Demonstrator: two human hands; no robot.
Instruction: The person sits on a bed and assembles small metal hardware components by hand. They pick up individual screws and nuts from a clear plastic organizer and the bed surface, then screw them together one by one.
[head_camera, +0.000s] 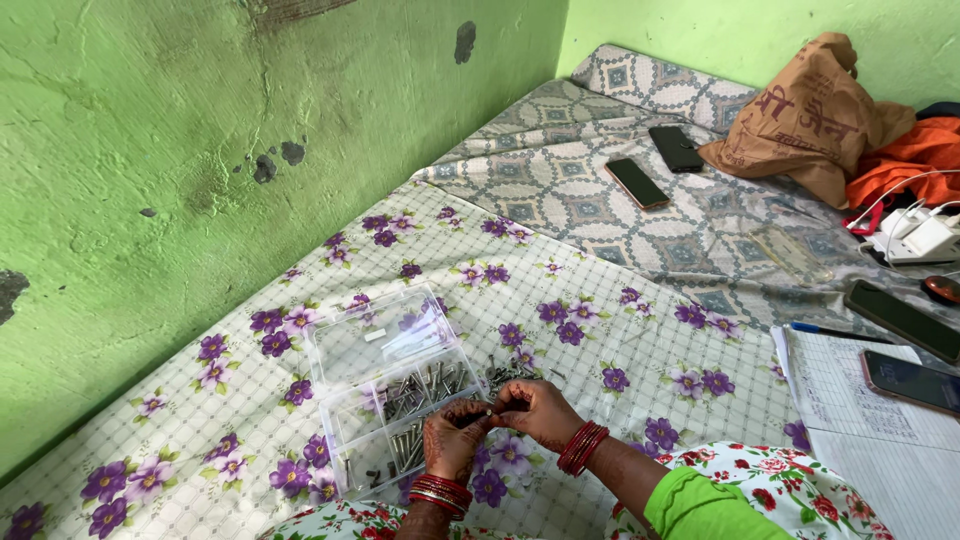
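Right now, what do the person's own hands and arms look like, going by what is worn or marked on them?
Both hands carry dark henna patterning, dense on the left hand and on the right hand. Each wrist wears a stack of red bangles: left bangles, right bangles. A bright green sleeve covers the right upper arm; the forearms are bare.

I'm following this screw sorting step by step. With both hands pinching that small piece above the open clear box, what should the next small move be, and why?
Probably lower the small metal piece into the open clear plastic box. Both the left hand and right hand pinch it at the fingertips right beside the box's edge, and long screws already lie in its compartments. What exactly the piece is cannot be told.
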